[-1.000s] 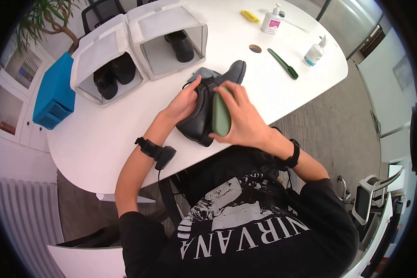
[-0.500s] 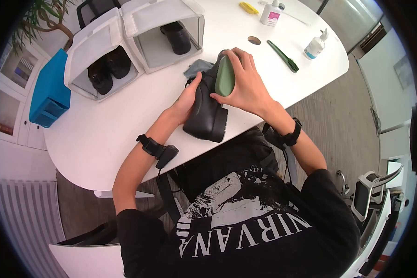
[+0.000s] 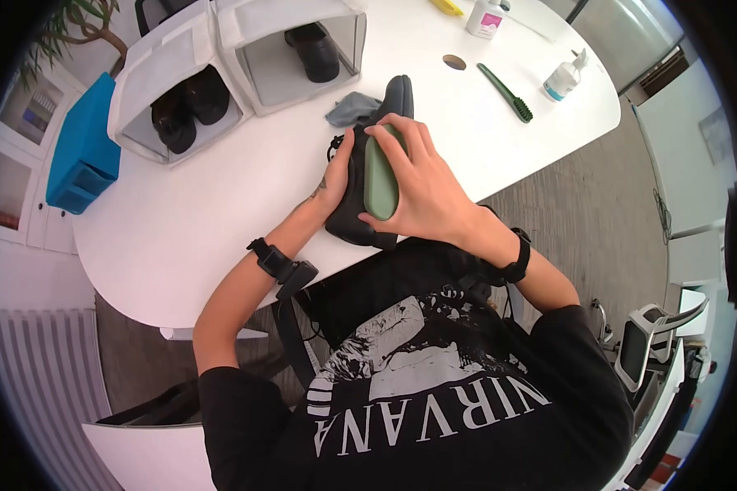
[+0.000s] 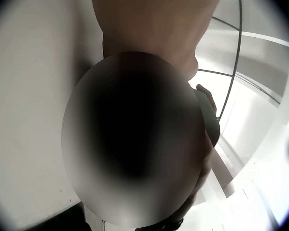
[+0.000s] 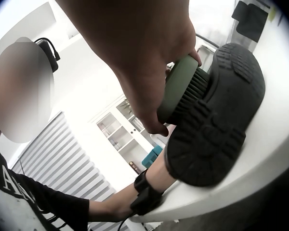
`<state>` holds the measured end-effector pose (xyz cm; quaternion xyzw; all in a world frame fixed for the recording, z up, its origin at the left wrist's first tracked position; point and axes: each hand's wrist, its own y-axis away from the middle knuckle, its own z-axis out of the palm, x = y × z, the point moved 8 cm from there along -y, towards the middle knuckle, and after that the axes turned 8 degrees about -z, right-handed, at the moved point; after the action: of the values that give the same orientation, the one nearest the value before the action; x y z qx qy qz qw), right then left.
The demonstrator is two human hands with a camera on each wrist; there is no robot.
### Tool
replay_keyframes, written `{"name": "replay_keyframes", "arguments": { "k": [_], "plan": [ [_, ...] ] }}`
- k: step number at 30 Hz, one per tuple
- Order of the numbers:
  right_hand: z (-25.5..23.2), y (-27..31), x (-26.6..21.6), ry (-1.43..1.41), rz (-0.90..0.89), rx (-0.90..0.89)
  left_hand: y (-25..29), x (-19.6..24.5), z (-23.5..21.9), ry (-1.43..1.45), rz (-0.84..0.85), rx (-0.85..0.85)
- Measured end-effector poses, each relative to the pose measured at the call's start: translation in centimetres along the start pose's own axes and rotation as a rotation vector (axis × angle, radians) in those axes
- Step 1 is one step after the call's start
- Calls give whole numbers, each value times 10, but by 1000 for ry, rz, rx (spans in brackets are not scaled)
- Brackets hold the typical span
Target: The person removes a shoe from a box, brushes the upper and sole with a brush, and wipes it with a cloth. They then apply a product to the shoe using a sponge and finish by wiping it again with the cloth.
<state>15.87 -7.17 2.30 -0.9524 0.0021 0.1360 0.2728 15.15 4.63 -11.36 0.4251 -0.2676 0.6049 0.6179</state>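
A black shoe is held above the table's front part, its toe end pointing away in the head view. The left hand grips its left side, thumb along the upper; most of its fingers are hidden. With fingers and thumb, the right hand pinches a green brush against the shoe's right side. In the right wrist view the dark bristles of the brush meet the side beside the treaded sole. A grey-blue cloth lies behind the shoe.
Two white boxes at the back left hold dark shoes. A blue organizer stands at far left. Toward the right are a green long-handled brush, two pump bottles, a yellow item and a table hole.
The green brush moved up toward the far end of the shoe, then back toward the near end. The shoe has turned in the left hand, its toe end now pointing more straight away.
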Motion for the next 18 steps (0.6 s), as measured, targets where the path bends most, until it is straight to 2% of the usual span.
{"name": "replay_keyframes", "arguments": {
  "k": [7,9,11,13,14,15,17,18],
  "plan": [
    [-12,-15,36,60,89,59,-2,-1,-3,85,44,33],
    [0,-13,10,-17,-6,21,-5,-4,-5,103,85,60],
    [8,-5,-25,-96,-109,-67,-7,-7,-6,-25,68,-40],
    [0,-10,-4,-78,-69,-58,-11,-9,-8,-16,51,11],
    [-5,-14,22,-22,46,-15,-10,-10,-6,-9,32,33],
    [-10,-17,44,70,106,34,-7,-13,-6,13,-74,-33],
    [-5,-13,16,1,12,4,-2,-4,3,25,-13,57],
    [3,-7,-11,-40,-68,-43,-7,-3,0,-28,39,5]
  ]
}}
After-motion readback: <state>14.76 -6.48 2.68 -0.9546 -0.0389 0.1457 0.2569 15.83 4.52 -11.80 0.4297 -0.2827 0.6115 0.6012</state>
